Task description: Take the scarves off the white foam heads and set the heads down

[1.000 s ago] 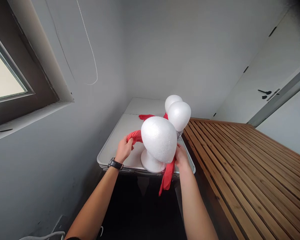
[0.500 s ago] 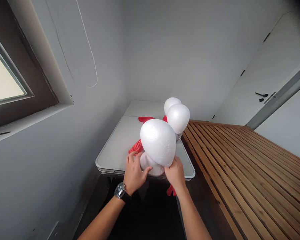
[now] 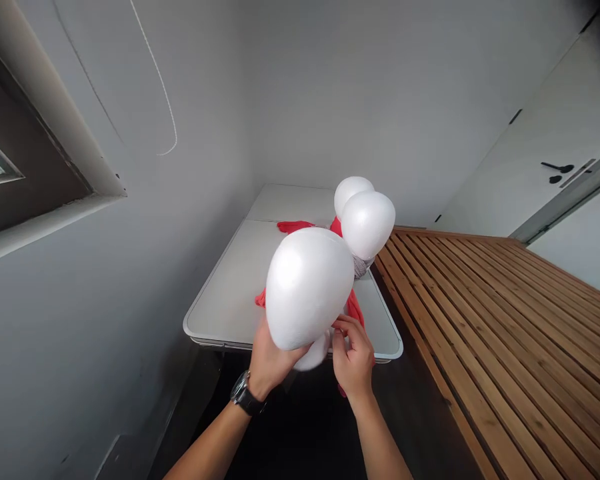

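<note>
A white foam mannequin head (image 3: 307,283) stands at the near edge of a white folding table (image 3: 230,293), tilted toward me. A red scarf (image 3: 354,308) is wrapped around its neck and shows on both sides. My left hand (image 3: 267,360), with a black watch on the wrist, grips the head's neck and base from below. My right hand (image 3: 353,353) pinches the red scarf just under the head on its right side. Two more foam heads (image 3: 367,223) stand behind it, one with a grey scarf at its neck.
Another red cloth (image 3: 295,227) lies farther back on the table. A slatted wooden surface (image 3: 485,313) runs along the right side. A grey wall and a window sill (image 3: 50,223) close off the left; a white door (image 3: 555,153) is at the far right.
The front head has tipped toward me. My left hand left the scarf's left end and went to the head's neck and base. My right hand came up to the scarf under the head.
</note>
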Tool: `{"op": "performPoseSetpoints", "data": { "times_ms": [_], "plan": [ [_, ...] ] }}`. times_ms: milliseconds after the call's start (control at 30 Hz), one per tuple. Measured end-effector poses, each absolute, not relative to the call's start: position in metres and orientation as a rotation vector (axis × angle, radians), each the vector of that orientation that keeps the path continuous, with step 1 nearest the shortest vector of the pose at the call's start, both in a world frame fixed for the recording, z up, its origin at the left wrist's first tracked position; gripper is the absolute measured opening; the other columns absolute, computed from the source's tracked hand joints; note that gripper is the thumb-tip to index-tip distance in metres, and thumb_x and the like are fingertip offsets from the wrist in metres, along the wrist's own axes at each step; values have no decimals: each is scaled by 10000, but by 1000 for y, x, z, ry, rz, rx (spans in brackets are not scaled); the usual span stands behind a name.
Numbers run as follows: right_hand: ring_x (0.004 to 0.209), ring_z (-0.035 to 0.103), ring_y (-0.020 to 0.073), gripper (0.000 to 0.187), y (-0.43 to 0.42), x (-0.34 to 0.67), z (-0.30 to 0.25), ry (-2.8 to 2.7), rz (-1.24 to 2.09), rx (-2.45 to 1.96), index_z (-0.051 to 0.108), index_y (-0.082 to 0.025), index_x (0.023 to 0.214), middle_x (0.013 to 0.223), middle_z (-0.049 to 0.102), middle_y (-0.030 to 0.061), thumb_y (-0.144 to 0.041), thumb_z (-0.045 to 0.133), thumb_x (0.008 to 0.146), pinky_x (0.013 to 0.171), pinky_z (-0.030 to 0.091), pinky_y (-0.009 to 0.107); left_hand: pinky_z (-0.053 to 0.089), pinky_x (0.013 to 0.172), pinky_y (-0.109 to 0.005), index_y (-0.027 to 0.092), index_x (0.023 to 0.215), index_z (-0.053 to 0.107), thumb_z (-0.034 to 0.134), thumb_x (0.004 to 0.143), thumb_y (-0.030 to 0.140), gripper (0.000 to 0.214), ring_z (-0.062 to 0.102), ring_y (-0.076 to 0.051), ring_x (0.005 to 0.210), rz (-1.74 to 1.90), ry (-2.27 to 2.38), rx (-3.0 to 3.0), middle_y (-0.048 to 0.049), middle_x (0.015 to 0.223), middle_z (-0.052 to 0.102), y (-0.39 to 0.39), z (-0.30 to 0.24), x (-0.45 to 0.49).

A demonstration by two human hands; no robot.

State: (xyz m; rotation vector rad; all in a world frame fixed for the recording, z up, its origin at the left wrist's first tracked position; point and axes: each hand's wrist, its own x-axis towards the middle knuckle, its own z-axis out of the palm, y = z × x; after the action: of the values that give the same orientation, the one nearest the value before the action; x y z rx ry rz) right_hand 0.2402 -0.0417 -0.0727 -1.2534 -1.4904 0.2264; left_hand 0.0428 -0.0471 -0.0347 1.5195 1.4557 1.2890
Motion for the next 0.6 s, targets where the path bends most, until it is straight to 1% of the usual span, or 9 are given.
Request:
{"op": "performPoseSetpoints", "data": {
  "times_ms": [100,200,233,300,400,500,600],
  "plan": [
    [1153,705,273,203,-34,248,-86,-1515,237,-1300,722,-242,1041,1230,738,99,-275,522,1033,953,576,426,621,947,-515,233,1256,701,944,653,504,705,695,-388,1169,1380,1489,1369,-118,1278,748,-53,-24,13],
    [1141,713,272,182,-29,246,-96,-1633,152,-1351,721,-248,1058,1220,746,87,-267,543,1023,945,570,421,626,993,-511,216,1256,714,973,608,513,759,688,-386,1216,1487,1611,1320,-119,1268,750,-17,-3,-31],
    [1128,717,273,172,-27,243,-99,-1688,94,-1368,723,-250,1061,1211,752,82,-264,557,1016,943,563,423,616,1029,-503,210,1259,716,974,615,508,755,680,-374,1243,1528,1631,1351,-117,1263,751,6,5,-47],
    [1068,729,277,155,-25,237,-102,-1791,-39,-1404,726,-251,1050,1197,764,75,-261,580,1000,897,544,422,569,1116,-491,178,1295,699,951,670,486,741,660,-345,1292,1628,1589,1481,-121,1271,750,68,17,-76],
    [973,729,275,136,-23,229,-105,-1847,-193,-1451,722,-256,1001,1177,776,69,-269,588,989,811,506,416,516,1162,-494,147,1286,697,925,706,449,693,663,-325,1289,1694,1655,1572,-119,1296,748,172,27,-104],
    [965,715,266,146,-23,225,-106,-1823,-254,-1466,710,-249,990,1163,776,65,-271,566,1004,810,484,406,530,1123,-485,143,1298,689,922,707,393,682,642,-336,1316,1618,1712,1564,-134,1383,713,257,25,-111],
    [978,700,255,182,-23,225,-106,-1832,-271,-1465,704,-232,999,1150,772,62,-250,525,1024,809,459,389,549,1088,-457,160,1348,663,940,689,336,736,631,-339,1339,1544,1675,1529,-155,1450,670,310,13,-104]
  ]
}}
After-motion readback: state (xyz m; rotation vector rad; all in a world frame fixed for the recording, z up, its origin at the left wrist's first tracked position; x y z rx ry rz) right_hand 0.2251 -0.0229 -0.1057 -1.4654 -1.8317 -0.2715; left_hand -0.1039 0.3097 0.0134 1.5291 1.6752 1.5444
